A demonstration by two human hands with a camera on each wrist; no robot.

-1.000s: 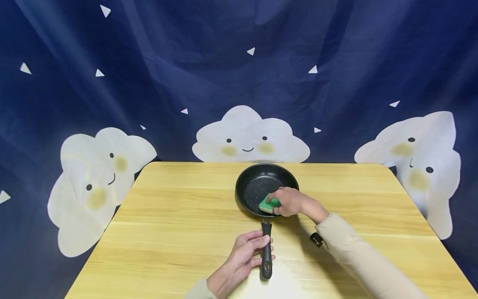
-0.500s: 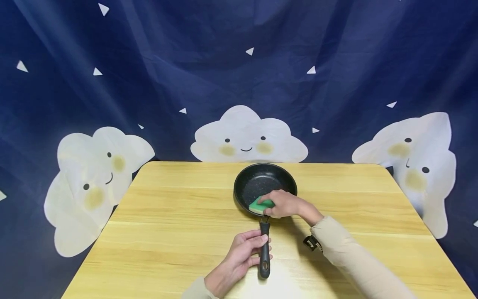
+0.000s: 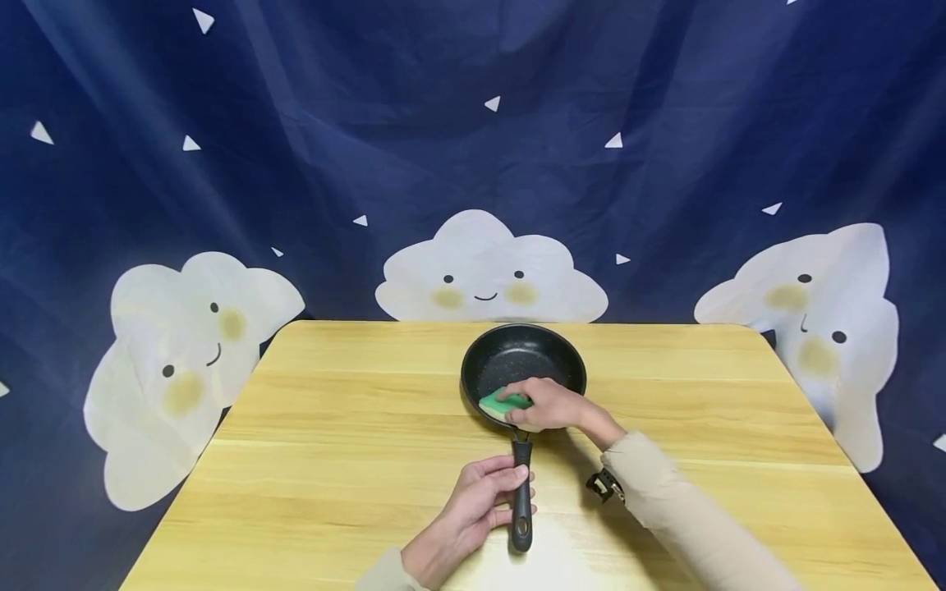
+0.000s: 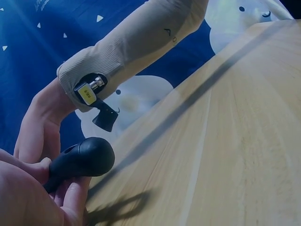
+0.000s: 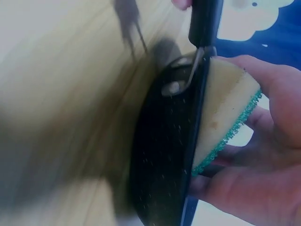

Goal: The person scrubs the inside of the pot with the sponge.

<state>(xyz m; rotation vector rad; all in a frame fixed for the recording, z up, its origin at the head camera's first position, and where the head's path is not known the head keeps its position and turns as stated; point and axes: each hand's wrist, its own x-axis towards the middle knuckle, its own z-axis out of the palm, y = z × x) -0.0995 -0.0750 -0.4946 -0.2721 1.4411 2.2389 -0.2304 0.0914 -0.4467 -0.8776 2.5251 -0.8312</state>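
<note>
A black frying pan rests near the far side of the table, its handle pointing toward me. My left hand grips that handle, thumb on top and fingertips showing past its right side. In the left wrist view the handle's rounded end juts out of the grip. My right hand holds a sponge with a green scouring face against the lower left inside of the pan. In the right wrist view the sponge's pale yellow side sits at the pan's rim, between the wall and the fingers.
The pan stands on a light wooden table. Behind it hangs a dark blue curtain printed with white clouds and small triangles. A black camera mount hangs at the right wrist, below the beige sleeve.
My right hand has slid the sponge leftward along the near inner side of the pan. The left hand keeps its grip on the handle, and the pan stays in place.
</note>
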